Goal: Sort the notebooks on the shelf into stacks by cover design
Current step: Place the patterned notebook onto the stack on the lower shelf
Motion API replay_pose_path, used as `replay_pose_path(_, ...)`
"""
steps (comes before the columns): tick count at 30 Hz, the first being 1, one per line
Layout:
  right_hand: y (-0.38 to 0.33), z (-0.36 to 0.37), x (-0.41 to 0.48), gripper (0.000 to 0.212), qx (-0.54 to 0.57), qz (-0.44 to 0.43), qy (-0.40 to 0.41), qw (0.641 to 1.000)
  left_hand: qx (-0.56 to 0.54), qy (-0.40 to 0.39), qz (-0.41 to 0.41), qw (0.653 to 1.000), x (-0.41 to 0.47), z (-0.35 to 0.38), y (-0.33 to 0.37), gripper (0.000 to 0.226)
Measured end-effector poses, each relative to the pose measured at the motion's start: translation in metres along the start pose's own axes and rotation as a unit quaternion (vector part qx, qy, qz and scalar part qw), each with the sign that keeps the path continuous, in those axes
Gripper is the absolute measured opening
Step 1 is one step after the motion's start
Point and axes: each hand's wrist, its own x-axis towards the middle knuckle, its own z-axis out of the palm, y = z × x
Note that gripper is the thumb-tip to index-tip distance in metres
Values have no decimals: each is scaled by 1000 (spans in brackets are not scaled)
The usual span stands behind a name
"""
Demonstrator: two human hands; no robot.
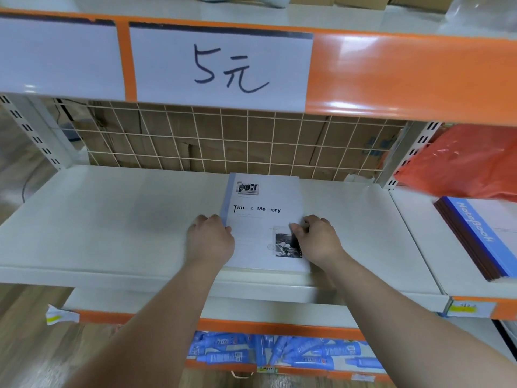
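Observation:
A white notebook (265, 203) printed "Time & Memory", with a pale blue spine and two small black-and-white photos, lies flat on the white shelf board (112, 219). My left hand (209, 242) rests at its left edge, fingers curled against the spine. My right hand (316, 239) lies on the cover's lower right, fingers bent over the lower photo. Whether this is one notebook or a stack, I cannot tell. On the neighbouring shelf to the right sits a stack of blue-spined notebooks (481, 236) marked "Notebook".
An orange shelf rail with a "5元" paper sign (223, 65) hangs above. A wire grid (223, 141) backs the shelf, with cardboard behind. A red plastic bag (461, 161) lies at the right. Several blue tubes (279, 354) fill the shelf below.

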Motion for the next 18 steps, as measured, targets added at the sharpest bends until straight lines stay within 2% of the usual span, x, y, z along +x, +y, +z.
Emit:
replay_pose_path(4, 3, -29, -8, 28, -26, -70, 17, 997, 74, 56, 103, 990, -9, -11, 36, 35)
replay_pose_path(7, 16, -55, -13, 34, -83, -113, 3, 990, 104, 23, 184, 977, -18, -7, 78, 46)
replay_pose_path(11, 50, -85, -22, 52, -133, -125, -19, 983, 110, -33, 235, 965, -42, 7, 133, 57)
replay_pose_path(18, 140, -150, -49, 55, -216, -145, 12, 965, 137, -53, 278, 949, -99, 41, 229, 62)
